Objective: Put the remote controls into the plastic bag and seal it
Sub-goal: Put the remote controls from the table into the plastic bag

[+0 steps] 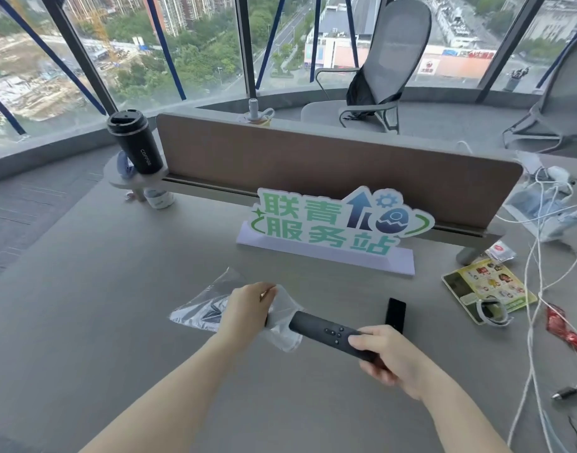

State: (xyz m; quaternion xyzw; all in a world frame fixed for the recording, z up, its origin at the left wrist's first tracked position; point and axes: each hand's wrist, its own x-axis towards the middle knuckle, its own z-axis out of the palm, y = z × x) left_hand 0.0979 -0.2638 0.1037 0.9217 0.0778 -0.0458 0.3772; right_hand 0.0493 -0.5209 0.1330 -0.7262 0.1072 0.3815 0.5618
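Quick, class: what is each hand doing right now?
Left hand: closed, pinching the plastic bag at its mouth.
Right hand: closed, holding the black remote.

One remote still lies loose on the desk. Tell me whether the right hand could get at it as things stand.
Probably not yet: the small black remote lies bare just beyond the right hand, nothing between them, but its fingers are closed on the long remote going into the plastic bag.

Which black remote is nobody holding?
The small remote lying flat on the table. The long remote is gripped by the right hand, its tip at the plastic bag the left hand holds.
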